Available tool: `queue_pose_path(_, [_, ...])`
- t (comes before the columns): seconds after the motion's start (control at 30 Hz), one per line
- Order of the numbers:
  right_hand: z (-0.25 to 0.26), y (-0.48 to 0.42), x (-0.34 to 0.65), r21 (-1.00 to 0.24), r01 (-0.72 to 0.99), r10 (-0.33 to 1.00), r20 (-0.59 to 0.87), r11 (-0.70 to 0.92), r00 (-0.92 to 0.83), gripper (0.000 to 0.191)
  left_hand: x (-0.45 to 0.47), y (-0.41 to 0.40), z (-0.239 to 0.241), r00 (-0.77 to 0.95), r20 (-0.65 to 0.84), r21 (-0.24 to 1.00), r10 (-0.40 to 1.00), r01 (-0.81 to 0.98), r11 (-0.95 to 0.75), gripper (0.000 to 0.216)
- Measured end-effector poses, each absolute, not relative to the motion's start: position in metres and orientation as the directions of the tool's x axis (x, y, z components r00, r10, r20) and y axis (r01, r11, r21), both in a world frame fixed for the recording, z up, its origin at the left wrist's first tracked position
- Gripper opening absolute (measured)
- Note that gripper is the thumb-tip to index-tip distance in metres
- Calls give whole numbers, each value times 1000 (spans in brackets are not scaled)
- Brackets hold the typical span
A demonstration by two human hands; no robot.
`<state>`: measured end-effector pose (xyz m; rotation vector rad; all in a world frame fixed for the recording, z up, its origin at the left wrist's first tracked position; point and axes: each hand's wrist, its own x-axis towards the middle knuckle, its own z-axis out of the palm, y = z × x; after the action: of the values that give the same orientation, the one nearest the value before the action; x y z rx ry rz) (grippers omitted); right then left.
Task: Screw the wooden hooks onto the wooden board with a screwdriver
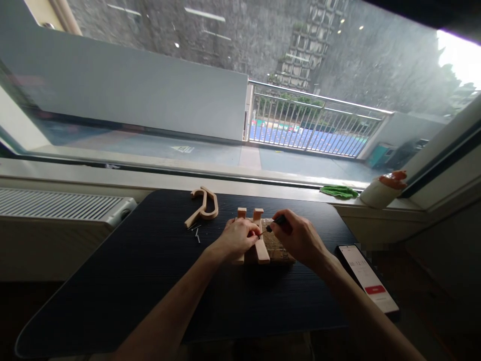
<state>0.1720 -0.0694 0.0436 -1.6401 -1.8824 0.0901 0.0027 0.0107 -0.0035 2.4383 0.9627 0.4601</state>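
Right hand: your right hand (298, 234) wraps the dark handle of a screwdriver (278, 220), its thin shaft angled down and to the left.
Left hand: your left hand (240, 233) lies across the work, thumb and fingertips drawn in close to the screwdriver's tip; you cannot tell from here whether they pinch anything.
Wooden strips: the right strip (263, 253) lies lengthwise away from you on the board, under the tip; the left strip (241, 212) lies beside it, mostly covered by your left hand. Each has a raised block at its far end.
Board: the rough brown board (280, 246) sits beneath both strips, in front of you on the dark counter (150, 281).
Curved pieces: two pale curved wooden pieces (215, 208) rest together near the far edge, left of your hands.
Screws: a few loose screws (197, 235) lie just on your side of those pieces.
Phone: a lit phone (368, 278) lies at the counter's right side, beside your right forearm.
Windowsill: beyond the counter, a green cloth (338, 191) sits next to a pale container with an orange top (379, 193).
Radiator: a white radiator (60, 205) stands left of the counter.
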Motion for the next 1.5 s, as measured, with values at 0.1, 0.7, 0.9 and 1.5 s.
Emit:
queue_pose_path(0.1, [46,-67,173,-403,889,914,403,217,-41,16,2,12,-4,700,134,546,702,539,-642,21])
queue_pose_path(0.7, [82,-46,167,-337,808,874,248,483,-419,28,-4,35,1,834,21,742,551,356,-568,25])
queue_pose_path(0.9, [70,-46,175,-410,790,886,294,455,-358,30,-6,33,-10,811,75,769,580,324,-551,24])
queue_pose_path(1.5, [66,-46,169,-294,860,872,396,417,-288,26,-7,29,-24,768,156,777,622,293,-556,21])
